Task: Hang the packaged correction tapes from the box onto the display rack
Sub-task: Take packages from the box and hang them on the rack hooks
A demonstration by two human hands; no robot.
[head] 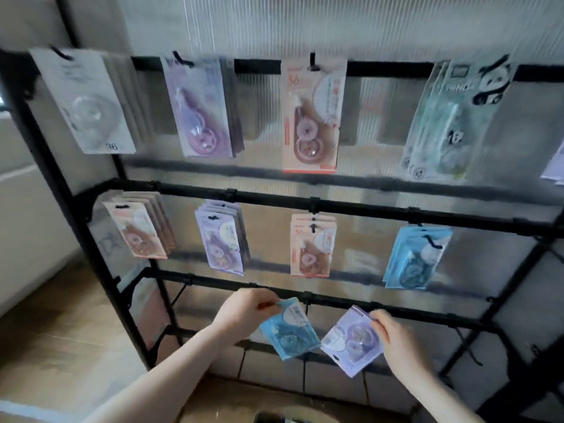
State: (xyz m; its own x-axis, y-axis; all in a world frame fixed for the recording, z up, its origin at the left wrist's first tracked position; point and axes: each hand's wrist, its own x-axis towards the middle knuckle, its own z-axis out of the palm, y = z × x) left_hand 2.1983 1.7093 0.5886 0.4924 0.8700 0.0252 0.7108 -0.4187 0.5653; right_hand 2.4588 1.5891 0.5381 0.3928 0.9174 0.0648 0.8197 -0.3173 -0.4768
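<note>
Black display rack (335,206); blue pack (288,329), lilac pack (351,340).

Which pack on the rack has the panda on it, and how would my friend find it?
Start at the black metal display rack and look along its top bar to the hook farthest right. There hangs a pale green plastic-fronted pack with a black-and-white panda printed at its top corner. Its neighbours on that bar, grey, purple and pink, show no animal.
</note>
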